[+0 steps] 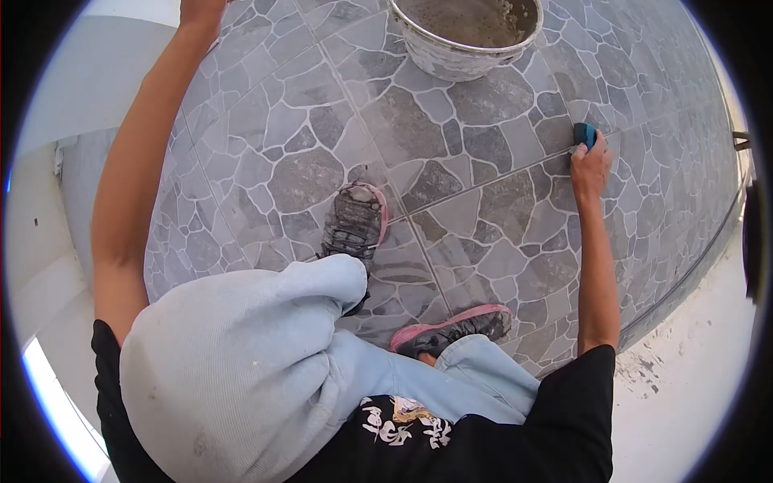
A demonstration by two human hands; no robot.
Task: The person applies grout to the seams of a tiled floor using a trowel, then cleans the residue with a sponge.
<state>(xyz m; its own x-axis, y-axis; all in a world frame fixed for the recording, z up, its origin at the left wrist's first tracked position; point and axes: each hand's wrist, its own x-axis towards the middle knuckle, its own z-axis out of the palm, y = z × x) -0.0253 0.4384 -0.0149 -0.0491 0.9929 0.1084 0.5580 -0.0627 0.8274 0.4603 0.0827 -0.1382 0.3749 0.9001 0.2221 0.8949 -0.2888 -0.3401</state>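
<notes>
My right hand (592, 167) is closed around a small teal-and-dark block (585, 135), pressed against the grey stone-patterned floor tiles (491, 149) close to a joint. What kind of block it is cannot be made out. At the upper left, the frame's edge cuts off my left hand (201, 14). Its fingers are mostly out of sight, so whether they hold anything is hidden. Between the two hands, at the top, a smeared whitish bucket (459, 60) holds murky grey-brown contents.
My dirty, pink-soled shoes, the left shoe (354, 217) and the right shoe (455, 328), stand on the tiles. Pale wall (48, 217) lies on the left. A white, dark-spotted surface (668, 378) runs past the tiled edge at the lower right.
</notes>
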